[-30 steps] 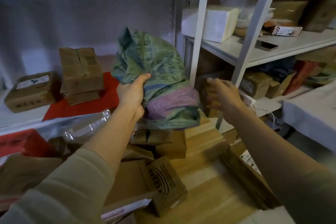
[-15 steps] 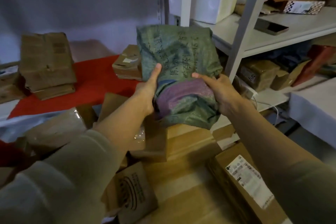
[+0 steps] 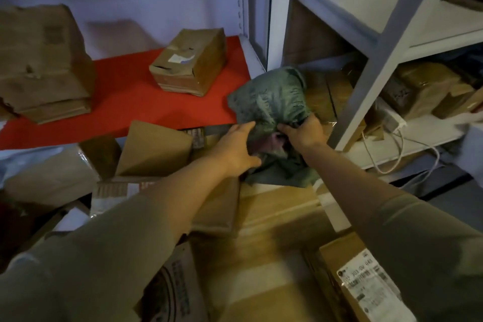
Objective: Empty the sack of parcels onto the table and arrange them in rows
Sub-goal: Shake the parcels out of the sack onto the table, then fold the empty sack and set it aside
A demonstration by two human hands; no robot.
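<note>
The green woven sack (image 3: 271,102), crumpled with a purple patch showing, rests low at the far edge of the wooden table (image 3: 274,217), next to the shelf post. My left hand (image 3: 236,148) presses on its left side and my right hand (image 3: 303,132) grips its right side. Brown cardboard parcels lie scattered on the table: a flat one (image 3: 154,149) left of my left hand, a printed one (image 3: 172,293) under my left forearm, and a labelled one (image 3: 363,282) at the lower right.
A red shelf surface (image 3: 125,102) at the left carries a taped box (image 3: 190,63) and a stack of worn boxes (image 3: 41,63). White metal shelving (image 3: 376,65) stands to the right with more boxes and a white cable (image 3: 392,149).
Both hands have brought the sack down from chest height to the table's far edge and bunched it smaller. My view has tilted downward.
</note>
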